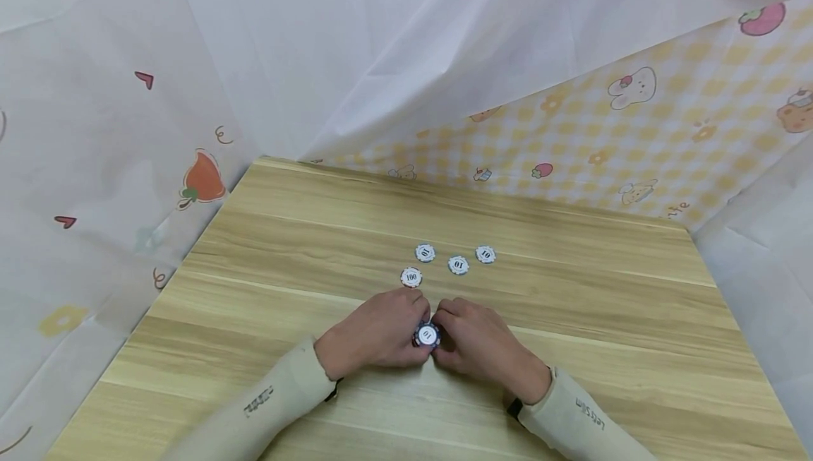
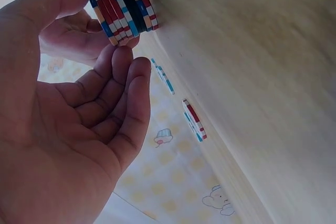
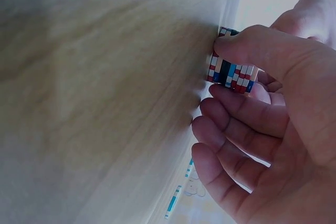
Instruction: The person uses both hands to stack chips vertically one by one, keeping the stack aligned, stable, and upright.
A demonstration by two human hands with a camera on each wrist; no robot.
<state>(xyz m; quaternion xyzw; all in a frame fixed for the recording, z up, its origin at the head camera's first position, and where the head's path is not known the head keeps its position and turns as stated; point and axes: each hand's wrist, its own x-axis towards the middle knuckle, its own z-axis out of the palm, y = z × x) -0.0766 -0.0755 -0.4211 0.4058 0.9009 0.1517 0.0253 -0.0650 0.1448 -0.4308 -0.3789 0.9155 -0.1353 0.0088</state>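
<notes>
A stack of poker chips (image 1: 428, 334) stands on the wooden table near the front, a white face marked 10 on top. My left hand (image 1: 386, 327) grips its left side, thumb at the near edge and fingers beyond. From the right, my right hand (image 1: 478, 339) holds the same stack between thumb and forefinger. The left wrist view shows red, blue, black and white edges on the stacked chips (image 2: 126, 11). In the right wrist view, the thumb covers part of the stack (image 3: 231, 72), and the other fingers are bent below it.
Just beyond my hands lies a loose chip marked 100 (image 1: 411, 277). Three chips marked 10 lie farther back: one at left (image 1: 425, 253), a middle one (image 1: 459, 265) and a right one (image 1: 485, 255). White and patterned cloth (image 1: 559, 129) hangs behind the table (image 1: 603, 270).
</notes>
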